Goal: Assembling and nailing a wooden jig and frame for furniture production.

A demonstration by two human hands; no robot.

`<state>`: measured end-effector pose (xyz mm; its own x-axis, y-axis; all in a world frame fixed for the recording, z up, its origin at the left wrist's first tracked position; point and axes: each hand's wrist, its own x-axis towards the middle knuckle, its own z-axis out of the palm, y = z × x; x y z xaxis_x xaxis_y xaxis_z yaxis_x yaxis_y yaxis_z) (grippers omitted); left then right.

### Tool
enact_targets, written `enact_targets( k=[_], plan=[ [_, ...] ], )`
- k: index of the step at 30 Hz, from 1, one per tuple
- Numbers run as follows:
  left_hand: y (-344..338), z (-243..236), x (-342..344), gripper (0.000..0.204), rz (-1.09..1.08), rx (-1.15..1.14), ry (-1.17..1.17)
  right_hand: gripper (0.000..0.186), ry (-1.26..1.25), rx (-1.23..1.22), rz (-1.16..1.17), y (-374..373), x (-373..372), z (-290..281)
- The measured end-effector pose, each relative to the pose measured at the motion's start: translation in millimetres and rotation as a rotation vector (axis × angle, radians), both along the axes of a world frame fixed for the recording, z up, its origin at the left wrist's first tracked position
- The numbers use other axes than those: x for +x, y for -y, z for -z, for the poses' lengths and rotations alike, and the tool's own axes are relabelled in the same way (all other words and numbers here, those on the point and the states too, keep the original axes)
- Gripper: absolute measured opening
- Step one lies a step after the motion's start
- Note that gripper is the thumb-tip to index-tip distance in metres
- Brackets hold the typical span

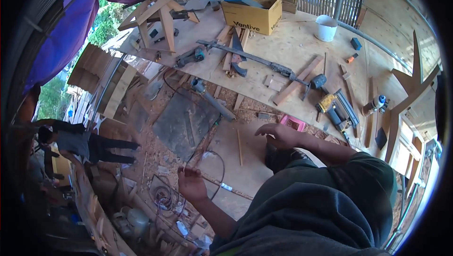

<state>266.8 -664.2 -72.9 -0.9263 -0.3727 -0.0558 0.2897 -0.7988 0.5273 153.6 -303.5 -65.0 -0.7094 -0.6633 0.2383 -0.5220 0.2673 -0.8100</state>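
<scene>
My left hand hangs over the littered floor, its fingers loosely bent and nothing in it. Nearest to it are a dark hose and wood scraps on the ground. My right hand is in front of my body, near the workbench edge, with loosely bent fingers apart and no object visible in it. A pink plastic piece lies just beyond it. On the workbench rest a long bar clamp, a black mallet and a yellow and black nail gun.
Farther back on the bench stand a yellow cardboard box and a white bucket. A green power tool lies by the edge. Another person stands at the left. A grey tube and a dark sheet are below the bench.
</scene>
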Motion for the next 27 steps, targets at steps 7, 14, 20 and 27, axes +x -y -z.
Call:
enact_targets(
  k=[7,14,20,27],
  plan=[
    [-45.2,-69.3,-241.0,0.039,0.550,-0.106,-0.160,0.037,0.018,0.108,0.193,6.7,-145.0,27.8],
    [-102.5,-80.5,-536.9,0.042,0.784,-0.296,-0.077,0.031,0.107,0.264,0.368,-29.3,-242.0,6.3],
    [-154.5,-39.2,-899.0,0.038,0.469,-0.684,0.166,0.022,0.311,0.093,0.929,-69.8,-277.2,-12.5],
    [-203.4,103.2,-1153.5,0.036,0.220,-0.671,0.517,0.018,0.605,0.162,1.930,-79.2,-146.9,20.0]
  ],
)
